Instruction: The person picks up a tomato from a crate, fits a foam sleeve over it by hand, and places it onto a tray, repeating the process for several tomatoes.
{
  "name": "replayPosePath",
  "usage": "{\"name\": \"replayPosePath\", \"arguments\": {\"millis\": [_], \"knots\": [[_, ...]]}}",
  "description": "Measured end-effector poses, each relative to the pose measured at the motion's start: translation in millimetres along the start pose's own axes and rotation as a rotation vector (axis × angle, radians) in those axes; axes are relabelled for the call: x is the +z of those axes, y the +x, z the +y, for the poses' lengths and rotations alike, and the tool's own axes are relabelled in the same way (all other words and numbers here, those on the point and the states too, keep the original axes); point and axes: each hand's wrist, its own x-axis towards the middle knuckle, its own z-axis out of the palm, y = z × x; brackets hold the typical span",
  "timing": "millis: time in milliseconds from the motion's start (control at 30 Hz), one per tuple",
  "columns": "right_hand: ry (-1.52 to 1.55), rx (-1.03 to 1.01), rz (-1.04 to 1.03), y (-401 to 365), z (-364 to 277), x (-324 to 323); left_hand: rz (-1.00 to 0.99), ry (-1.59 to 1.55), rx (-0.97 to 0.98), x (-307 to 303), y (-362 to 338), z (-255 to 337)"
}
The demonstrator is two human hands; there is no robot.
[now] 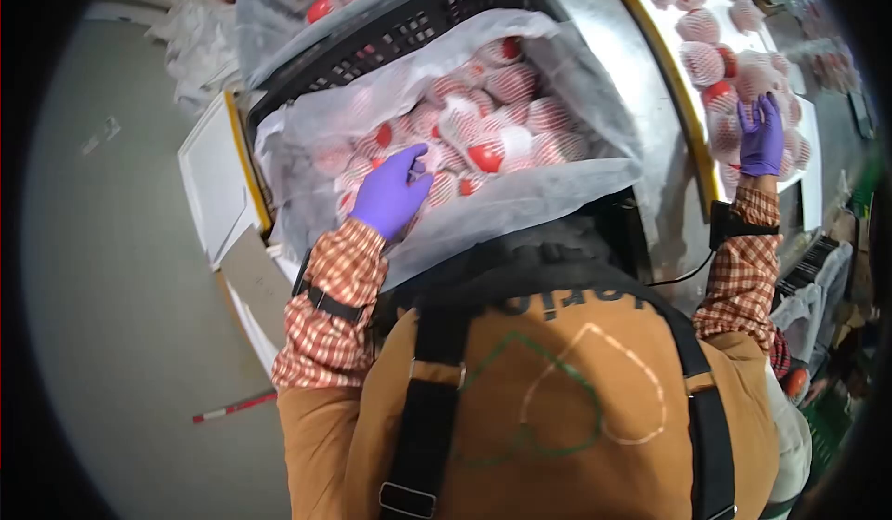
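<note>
A black crate [409,26] lined with thin white sheeting [548,187] holds several red fruits in pink-white foam nets [511,83]. My left hand [392,192], in a purple glove, is over the near left part of the crate, above the netted fruits, its fingers apart and bent, with nothing in them. At the right, my right hand [762,137], also gloved in purple, reaches to a group of netted fruits [701,63] on a white lit surface. Its fingers are spread at the edge of that group; no fruit shows in its grasp.
Behind the crate is another lined container [279,18] with red fruits. A metal surface [641,83] with a yellow-edged border lies between crate and lit surface. White panels [206,181] stand left of the crate. A red-and-white strip [232,408] is on the floor.
</note>
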Motion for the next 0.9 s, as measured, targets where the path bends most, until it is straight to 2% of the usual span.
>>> {"name": "replayPosePath", "arguments": {"millis": [33, 67, 133, 167, 200, 233, 267, 300, 333, 367, 433, 500, 567, 633, 700, 767, 867, 900], "knots": [[0.029, 0.027, 0.029, -24, -10, 29, 0.002, 0.014, -0.022, -1, -1, -1], [-0.011, -0.057, -0.128, -38, -2, 40, -0.031, 0.096, -0.027, -2, 1, -1], [-0.102, -0.052, -0.300, -93, -10, 97, -0.046, 0.225, 0.016, 5, 11, -5], [-0.481, -0.321, -0.515, -110, -2, 109, -0.050, 0.223, 0.015, 7, 20, 0], [-0.281, -0.071, -0.472, -139, -9, 139, 0.002, 0.411, 0.144, 10, 29, 13], [-0.320, -0.055, -0.589, -152, -2, 150, 0.055, 0.595, 0.278, 15, 40, 21], [-0.404, 0.084, -0.670, -170, 3, 159, 0.051, 0.590, 0.280, 24, 52, 22], [-0.283, -0.056, -0.798, -189, 12, 170, 0.087, 0.759, 0.439, 34, 66, 19], [-0.327, -0.135, -0.897, -201, 13, 180, 0.126, 0.927, 0.601, 42, 78, 15], [-0.331, -0.174, -0.950, -209, 18, 187, 0.128, 0.922, 0.608, 47, 88, 10], [-0.306, -0.112, -0.989, -220, 23, 191, 0.026, 0.908, 0.580, 58, 102, 2], [-0.322, -0.101, -0.983, -224, 28, 187, 0.011, 0.895, 0.609, 56, 110, 4], [-0.332, -0.091, -0.975, -227, 30, 183, -0.136, 0.886, 0.498, 52, 114, 6], [-0.385, -0.055, -0.945, -227, 29, 179, -0.095, 0.850, 0.590, 41, 110, 2], [-0.348, -0.062, -0.932, -228, 28, 180, 0.024, 0.642, 0.470, 28, 96, 8], [-0.310, -0.071, -0.931, -230, 29, 184, 0.112, 0.528, 0.467, 19, 84, 14], [-0.368, -0.036, -0.869, -230, 37, 197, 0.298, 0.128, 0.508, 7, 66, 32], [-0.332, 0.046, -0.860, -231, 40, 202, 0.307, 0.125, 0.514, 5, 57, 41]]}}
